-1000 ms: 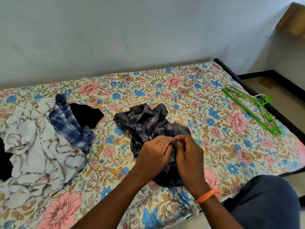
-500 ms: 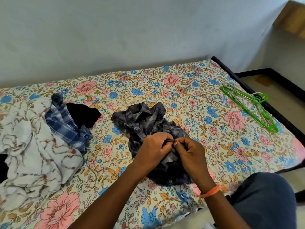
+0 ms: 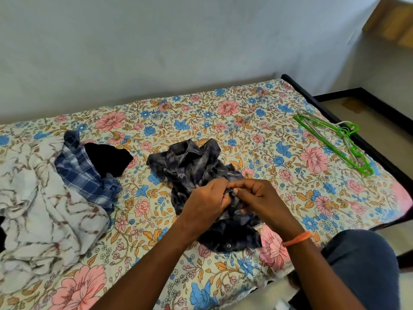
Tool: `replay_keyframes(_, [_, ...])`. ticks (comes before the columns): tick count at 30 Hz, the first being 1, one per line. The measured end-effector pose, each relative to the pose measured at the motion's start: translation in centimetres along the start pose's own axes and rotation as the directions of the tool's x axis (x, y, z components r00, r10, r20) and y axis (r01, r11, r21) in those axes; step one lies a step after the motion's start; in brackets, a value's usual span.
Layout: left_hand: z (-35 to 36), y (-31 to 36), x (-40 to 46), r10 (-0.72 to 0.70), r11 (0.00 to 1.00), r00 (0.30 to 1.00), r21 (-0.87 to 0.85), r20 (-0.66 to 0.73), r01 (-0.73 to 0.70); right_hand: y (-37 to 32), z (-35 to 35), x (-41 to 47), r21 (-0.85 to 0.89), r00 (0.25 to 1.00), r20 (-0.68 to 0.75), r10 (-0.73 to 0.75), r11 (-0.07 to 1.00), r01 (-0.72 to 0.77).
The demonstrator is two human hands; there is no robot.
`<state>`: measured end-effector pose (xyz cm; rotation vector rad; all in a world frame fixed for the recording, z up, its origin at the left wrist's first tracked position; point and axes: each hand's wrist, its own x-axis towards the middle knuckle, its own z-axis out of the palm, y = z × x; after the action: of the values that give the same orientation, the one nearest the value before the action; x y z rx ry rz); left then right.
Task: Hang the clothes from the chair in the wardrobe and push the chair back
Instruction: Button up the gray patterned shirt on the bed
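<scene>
A crumpled dark grey plaid shirt (image 3: 192, 164) lies in the middle of the floral bedsheet (image 3: 245, 121). My left hand (image 3: 205, 200) and my right hand (image 3: 259, 198) meet over its front edge, fingertips pinching the fabric near a button. To the left lie a blue checked shirt (image 3: 82, 175), a black garment (image 3: 107, 157) and a white patterned cloth (image 3: 38, 209). Green and metal hangers (image 3: 335, 139) rest on the bed's far right edge. Neither the chair nor the wardrobe is in view.
A pale wall runs behind the bed. The black bed frame (image 3: 380, 157) borders the right side, with tan floor beyond. My knee in blue trousers (image 3: 366, 265) is at the lower right. A wooden piece (image 3: 393, 23) juts from the top right corner.
Both hands stayed pinched on the dark shirt's front and shifted slightly up along it; the view drifted a little.
</scene>
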<state>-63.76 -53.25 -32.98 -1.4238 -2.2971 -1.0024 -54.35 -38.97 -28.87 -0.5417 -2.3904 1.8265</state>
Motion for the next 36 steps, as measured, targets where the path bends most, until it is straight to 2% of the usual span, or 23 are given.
replay_keyframes(2, [-0.2, 0.3, 0.1, -0.041, 0.999, 0.999, -0.006, -0.004, 0.041, 0.1, -0.5, 0.2, -0.033, 0.999, 0.043, -0.009, 0.999, 0.010])
replay_keyframes(4, [-0.4, 0.6, 0.4, -0.107, 0.994, 0.994, -0.013, 0.011, 0.107, 0.3, -0.7, 0.4, -0.071, 0.999, 0.024, -0.025, 0.997, 0.027])
replay_keyframes(6, [-0.8, 0.8, 0.7, -0.199, 0.976, 0.979, -0.081, 0.050, 0.202, 0.6, -0.8, 0.4, -0.090, 0.997, -0.004, -0.073, 0.993, 0.073])
replay_keyframes(9, [-1.3, 0.6, 1.0, -0.259, 0.941, 0.956, -0.187, 0.142, 0.282, 1.6, -0.8, 0.3, -0.148, 0.990, -0.003, -0.142, 0.979, 0.140])
replay_keyframes(11, [-1.4, 0.3, 1.2, -0.311, 0.902, 0.933, -0.253, 0.179, 0.349, 2.2, -0.9, 0.1, -0.095, 0.993, -0.011, -0.116, 0.989, 0.115])
replay_keyframes(14, [-1.7, 0.0, 1.4, -0.404, 0.835, 0.893, -0.320, 0.197, 0.448, 2.0, -1.4, -0.7, 0.126, 0.998, 0.053, -0.020, 0.992, 0.013])
replay_keyframes(16, [-2.0, 0.0, 1.6, -0.435, 0.791, 0.867, -0.357, 0.243, 0.497, 1.6, -1.4, -1.1, 0.046, 0.994, 0.084, -0.068, 0.997, 0.064])
replay_keyframes(19, [-2.2, 0.0, 1.5, -0.407, 0.767, 0.847, -0.375, 0.343, 0.520, 1.6, -0.9, -1.1, -0.195, 0.975, 0.031, -0.219, 0.956, 0.221])
replay_keyframes(23, [-2.9, 0.3, 0.8, -0.275, 0.737, 0.844, -0.462, 0.460, 0.493, 2.8, -0.9, -0.8, -0.258, 0.959, -0.060, -0.276, 0.933, 0.252])
replay_keyframes(26, [-2.2, 0.3, 0.3, -0.141, 0.920, 0.901, -0.283, 0.410, 0.273, 3.0, -1.3, -0.8, -0.303, 0.965, -0.023, -0.261, 0.922, 0.242])
replay_keyframes(28, [-1.1, 0.3, 0.3, -0.119, 0.955, 0.923, -0.214, 0.365, 0.207, 3.3, -1.9, -0.7, -0.298, 0.974, 0.040, -0.225, 0.927, 0.226])
replay_keyframes(29, [-0.5, 0.2, 0.3, -0.109, 0.953, 0.910, -0.217, 0.400, 0.210, 3.5, -2.4, -0.6, -0.290, 0.981, 0.074, -0.180, 0.937, 0.194])
replay_keyframes(31, [0.5, 0.3, 0.2, -0.071, 0.943, 0.827, -0.232, 0.558, 0.237, 4.3, -3.5, -0.4, -0.377, 0.982, 0.184, -0.039, 0.920, 0.107])
replay_keyframes(33, [1.2, -0.2, 0.4, -0.064, 0.959, 0.753, -0.167, 0.655, 0.227, 5.5, -3.8, -0.3, -0.596, 0.936, 0.314, 0.158, 0.800, 0.065])
replay_keyframes(35, [1.6, -1.4, 1.5, -0.132, 0.978, 0.785, -0.048, 0.605, 0.201, 7.0, -3.6, -0.2, -0.731, 0.887, 0.340, 0.312, 0.681, 0.040])
replay_keyframes(36, [1.7, -2.3, 2.3, -0.175, 0.975, 0.810, -0.015, 0.560, 0.221, 7.8, -3.5, 0.0, -0.751, 0.887, 0.329, 0.325, 0.659, 0.037])
